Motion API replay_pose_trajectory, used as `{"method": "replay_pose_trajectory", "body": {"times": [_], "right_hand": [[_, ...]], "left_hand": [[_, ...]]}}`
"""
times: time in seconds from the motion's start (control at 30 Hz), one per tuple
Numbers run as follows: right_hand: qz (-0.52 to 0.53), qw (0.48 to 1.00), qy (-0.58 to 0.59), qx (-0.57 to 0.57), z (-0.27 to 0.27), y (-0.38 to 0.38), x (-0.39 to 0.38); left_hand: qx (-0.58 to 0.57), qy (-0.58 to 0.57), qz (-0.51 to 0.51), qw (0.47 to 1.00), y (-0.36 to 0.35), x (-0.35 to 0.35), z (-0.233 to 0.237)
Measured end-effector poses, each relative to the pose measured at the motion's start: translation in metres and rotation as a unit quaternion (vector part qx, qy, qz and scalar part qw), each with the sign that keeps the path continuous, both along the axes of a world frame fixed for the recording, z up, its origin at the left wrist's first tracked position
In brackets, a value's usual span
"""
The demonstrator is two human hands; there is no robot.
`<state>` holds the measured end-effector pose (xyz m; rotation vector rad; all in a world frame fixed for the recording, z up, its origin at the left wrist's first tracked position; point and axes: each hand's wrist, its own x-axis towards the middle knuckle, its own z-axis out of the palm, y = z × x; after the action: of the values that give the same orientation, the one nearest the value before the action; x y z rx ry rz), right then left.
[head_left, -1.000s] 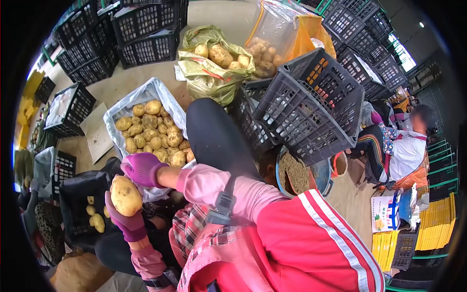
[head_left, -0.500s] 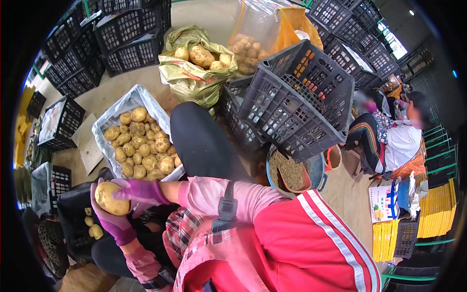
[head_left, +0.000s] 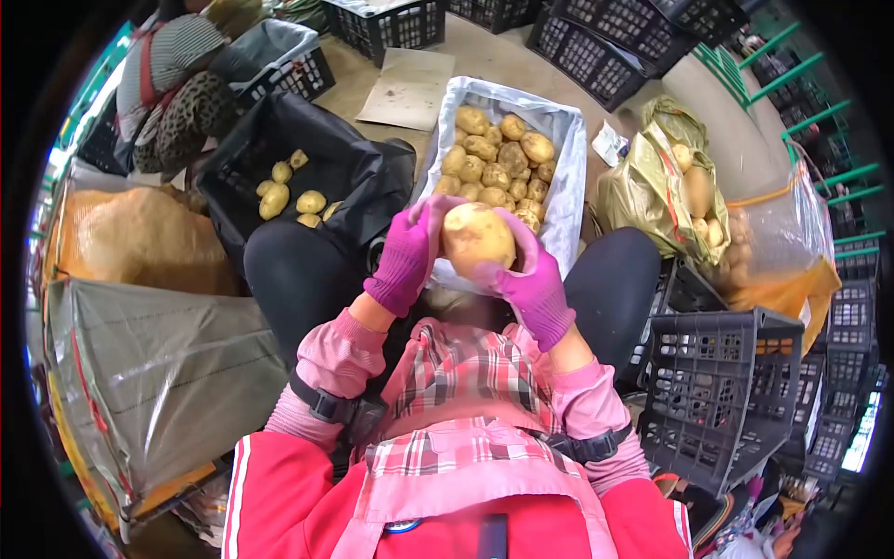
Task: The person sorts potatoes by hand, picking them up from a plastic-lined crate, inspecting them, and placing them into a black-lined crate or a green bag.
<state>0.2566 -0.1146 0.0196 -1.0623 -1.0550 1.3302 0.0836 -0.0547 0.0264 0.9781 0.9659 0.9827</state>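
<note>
A large pale potato [head_left: 478, 238] is held up in front of my chest between both gloved hands. My left hand [head_left: 410, 253], in a purple and pink glove, curls around its left side. My right hand [head_left: 533, 279], gloved the same way, grips its right side from below. Just beyond the hands, a crate lined with white plastic [head_left: 570, 140] is filled with many potatoes [head_left: 498, 168]. To the left of it stands a crate lined with black plastic [head_left: 363, 168], with several potatoes [head_left: 310, 201] lying in its bottom.
On the right are an olive sack of potatoes [head_left: 652, 186], a clear bag [head_left: 787, 214] and an empty black crate [head_left: 698, 382]. A covered stack [head_left: 168, 363] and a netted sack [head_left: 140, 238] stand left. Another person [head_left: 168, 74] crouches at the upper left. Cardboard [head_left: 407, 88] lies on the floor.
My view has swung round to the left, so the crates appear shifted and turned. The potato stays in my hands, now in front of my chest.
</note>
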Motion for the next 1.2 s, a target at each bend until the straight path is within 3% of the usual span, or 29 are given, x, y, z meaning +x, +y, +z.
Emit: {"method": "replay_pose_trajectory", "body": {"times": [0.07, 0.1, 0.13, 0.2, 0.23, 0.3, 0.43, 0.5, 0.6, 0.67, 0.7, 0.73, 0.77, 0.8, 0.93, 1.03, 1.13, 1.2], "right_hand": [[-0.026, 0.998, -0.060, 0.023, 0.005, 0.001, 0.002], [-0.044, 0.994, -0.089, 0.034, 0.008, 0.000, 0.004], [-0.058, 0.973, -0.208, 0.077, 0.010, 0.000, 0.005], [-0.084, 0.885, -0.431, 0.156, 0.012, -0.003, 0.006], [-0.094, 0.872, -0.449, 0.171, 0.014, -0.005, 0.003], [-0.115, 0.844, -0.482, 0.204, 0.018, -0.007, -0.005], [-0.072, 0.773, -0.599, 0.198, 0.024, -0.014, -0.017], [-0.081, 0.791, -0.560, 0.232, 0.023, -0.010, -0.015], [-0.090, 0.809, -0.517, 0.265, 0.017, -0.006, -0.009], [-0.094, 0.816, -0.500, 0.275, 0.017, -0.005, -0.009], [-0.088, 0.854, -0.452, 0.242, 0.015, -0.006, -0.008], [-0.073, 0.936, -0.298, 0.171, 0.016, -0.007, -0.010], [-0.054, 0.985, -0.133, 0.093, 0.018, -0.009, -0.014], [-0.033, 0.999, 0.036, 0.010, 0.019, -0.011, -0.017], [-0.004, 0.999, 0.037, -0.012, 0.020, -0.004, -0.009], [-0.016, 1.000, 0.025, 0.010, 0.024, -0.008, -0.008], [-0.019, 0.999, 0.043, 0.004, 0.029, -0.010, -0.003], [-0.018, 0.999, 0.046, 0.004, 0.028, -0.011, 0.002]], "left_hand": [[0.257, 0.167, -0.026, 0.952, 0.006, -0.004, -0.016], [0.255, 0.164, -0.039, 0.952, 0.004, -0.003, -0.021], [0.253, 0.160, -0.053, 0.953, 0.002, -0.002, -0.025], [-0.010, -0.027, -0.072, 0.997, -0.019, 0.014, 0.006], [0.117, 0.028, -0.024, 0.992, -0.017, 0.019, -0.012], [0.135, 0.060, 0.007, 0.989, -0.019, 0.019, -0.007], [0.299, 0.198, 0.028, 0.933, -0.008, 0.009, -0.045], [0.360, 0.265, 0.010, 0.894, -0.008, 0.000, -0.036], [0.417, 0.267, -0.023, 0.868, -0.010, -0.008, -0.011], [0.327, 0.140, -0.031, 0.934, -0.006, -0.001, -0.018], [0.291, 0.116, -0.026, 0.949, -0.014, 0.001, -0.015], [0.254, 0.091, -0.020, 0.963, -0.019, 0.002, -0.009], [0.256, 0.093, -0.011, 0.962, -0.019, 0.004, -0.007], [0.257, 0.096, -0.001, 0.962, -0.019, 0.004, -0.006], [0.237, 0.083, 0.005, 0.968, -0.016, -0.001, -0.003], [0.230, 0.043, -0.054, 0.971, -0.010, -0.009, -0.005], [0.125, -0.089, -0.107, 0.982, -0.010, -0.011, -0.004], [0.081, -0.057, -0.160, 0.982, -0.016, -0.016, 0.012]]}}
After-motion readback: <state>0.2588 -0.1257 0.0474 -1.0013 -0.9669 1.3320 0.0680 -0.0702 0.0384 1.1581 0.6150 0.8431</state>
